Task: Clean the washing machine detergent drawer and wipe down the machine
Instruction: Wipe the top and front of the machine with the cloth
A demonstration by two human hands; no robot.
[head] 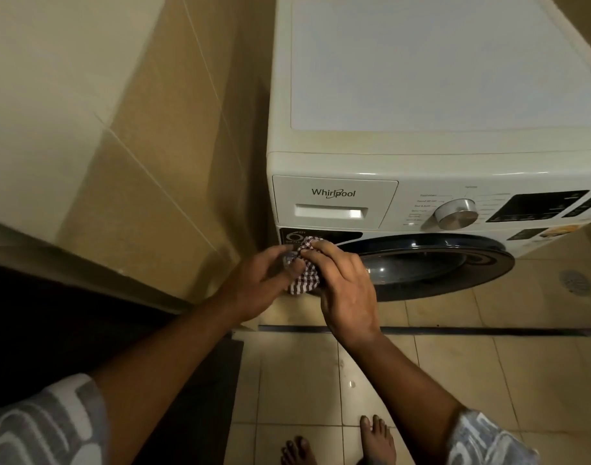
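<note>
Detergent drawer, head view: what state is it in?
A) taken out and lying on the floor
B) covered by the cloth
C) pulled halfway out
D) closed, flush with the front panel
D: the detergent drawer sits flush in the front of the washing machine, while the left hand and right hand hold the checked cloth lower down, by the door.

we only get part of the washing machine (421, 146), its right side runs off the edge and the display (535, 205) gets clipped with it. print around the dial (456, 214) is too small for us to read. most of the cloth (305, 276) is buried between the left hand (257, 283) and right hand (344, 283), which also cover part of the black sticker (320, 235). feet (378, 441) cut off at the bottom.
</note>
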